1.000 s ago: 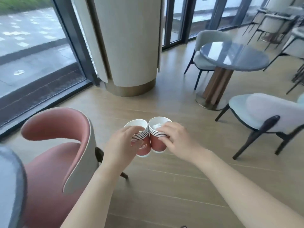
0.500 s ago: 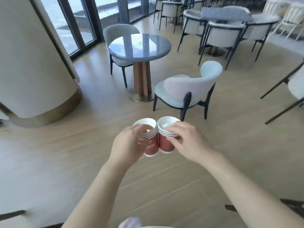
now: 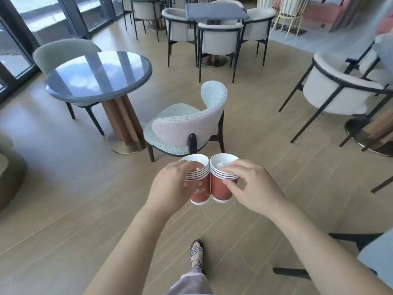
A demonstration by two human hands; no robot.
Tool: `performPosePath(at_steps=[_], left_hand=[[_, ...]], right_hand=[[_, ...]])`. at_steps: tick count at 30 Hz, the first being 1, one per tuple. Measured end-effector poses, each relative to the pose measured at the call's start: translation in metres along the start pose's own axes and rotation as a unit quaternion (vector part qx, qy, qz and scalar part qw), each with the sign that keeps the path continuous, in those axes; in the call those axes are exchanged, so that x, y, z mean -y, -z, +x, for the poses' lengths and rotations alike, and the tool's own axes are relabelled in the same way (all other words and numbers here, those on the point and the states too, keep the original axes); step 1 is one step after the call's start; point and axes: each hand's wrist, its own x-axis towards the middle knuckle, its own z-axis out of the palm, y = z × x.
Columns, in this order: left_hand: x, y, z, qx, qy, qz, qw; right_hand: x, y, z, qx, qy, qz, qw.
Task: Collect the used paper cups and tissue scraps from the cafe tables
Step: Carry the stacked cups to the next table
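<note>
Two stacks of red paper cups are held up in the air, side by side and touching, low in the middle of the view. The left stack (image 3: pixel 200 189) is gripped by the left hand (image 3: pixel 170 188), with the fingers (image 3: pixel 188 167) curled round its striped rims. The right stack (image 3: pixel 219 188) is pinched by the right hand (image 3: pixel 253 188), with the thumb on the red side and the fingers (image 3: pixel 234 169) laid over the rim. A white tissue scrap (image 3: pixel 220 165) can be seen inside the top cup of the right stack. Both stacks are upright, well above the wooden floor (image 3: pixel 63 199).

The step in hand seems to be carrying the cups through the cafe, likely to the next worktop or to a bin. For this to be done well, the stacks should be kept upright, so that the tissue scrap is not tipped out and no drops are spilled. The cups should be held firmly but not squeezed, since paper cups are easily bent. One stack could be slid into the other, so that one hand is freed for picking up more.

A pale chair (image 3: pixel 185 124) stands just beyond the cups, and a round grey worktop (image 3: pixel 100 75) is to the far left of it. More chairs and a square worktop (image 3: pixel 214 11) are farther back. A foot in a sandal (image 3: pixel 196 252) is seen near the bottom, so the path should be watched.
</note>
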Motion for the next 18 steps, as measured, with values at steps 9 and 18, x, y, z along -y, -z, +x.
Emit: performPosePath(at_steps=[9, 18], left_hand=[[-0.012, -0.035, 0.195, 0.042, -0.072, -0.018, 0.996], [-0.044, -0.108, 0.355, 0.079, -0.126, -0.026, 0.989]], right_hand=[[-0.091, 0.044, 0.129, -0.06, -0.059, -0.021, 0.996], [-0.215, 0.081, 0.215, -0.095, -0.126, -0.019, 0.987]])
